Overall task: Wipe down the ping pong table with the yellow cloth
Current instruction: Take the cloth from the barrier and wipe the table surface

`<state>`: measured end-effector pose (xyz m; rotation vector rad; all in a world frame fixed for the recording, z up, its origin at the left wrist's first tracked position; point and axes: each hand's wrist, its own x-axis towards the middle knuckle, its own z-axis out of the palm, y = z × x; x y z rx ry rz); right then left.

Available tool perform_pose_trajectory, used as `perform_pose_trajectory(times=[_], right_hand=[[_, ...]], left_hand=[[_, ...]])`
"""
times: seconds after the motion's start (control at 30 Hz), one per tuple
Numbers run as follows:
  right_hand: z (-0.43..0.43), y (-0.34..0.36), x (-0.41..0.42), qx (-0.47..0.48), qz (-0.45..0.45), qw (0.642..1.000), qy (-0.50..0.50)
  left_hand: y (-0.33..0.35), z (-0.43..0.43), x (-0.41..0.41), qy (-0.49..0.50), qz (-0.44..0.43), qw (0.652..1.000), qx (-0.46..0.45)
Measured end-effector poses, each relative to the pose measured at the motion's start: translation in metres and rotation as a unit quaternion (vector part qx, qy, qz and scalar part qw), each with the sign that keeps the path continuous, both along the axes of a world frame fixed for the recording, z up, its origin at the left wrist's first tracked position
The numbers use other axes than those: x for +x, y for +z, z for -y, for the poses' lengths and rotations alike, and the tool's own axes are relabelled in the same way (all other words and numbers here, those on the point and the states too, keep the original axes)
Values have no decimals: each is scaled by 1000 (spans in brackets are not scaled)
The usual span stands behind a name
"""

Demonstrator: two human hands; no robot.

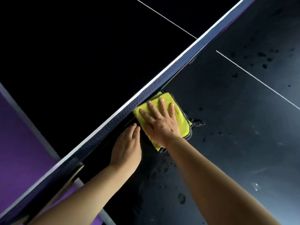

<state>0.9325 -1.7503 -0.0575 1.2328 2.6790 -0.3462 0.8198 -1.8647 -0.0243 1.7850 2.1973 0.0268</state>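
Mid-wipe beside the net (146, 93), the right hand (162, 125) presses the yellow cloth (182, 116) with flat, spread fingers (162, 105), the left hand (126, 150) resting empty; next likely a sweep toward the droplets (261, 54) on the worktop (227, 127).

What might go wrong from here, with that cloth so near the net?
The yellow cloth sits tight against the net, so the next stroke may snag or drag the mesh. Only the flat right hand presses the cloth, so it might bunch or slip on the wet ping pong table. Droplets lie scattered far to the right and may be missed.
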Motion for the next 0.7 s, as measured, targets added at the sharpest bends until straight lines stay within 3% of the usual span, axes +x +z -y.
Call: perform_pose_trajectory(times=[0.33,0.57,0.7], right_hand=[[-174,-8,67,25,19,997,-74],[-258,-18,105,53,3,989,-137],[-287,-19,146,64,20,968,-241]], left_hand=[[1,-151,73,-125,-93,988,2],[-10,-189,100,-141,-87,986,13],[-12,-193,105,-137,-74,988,24]])
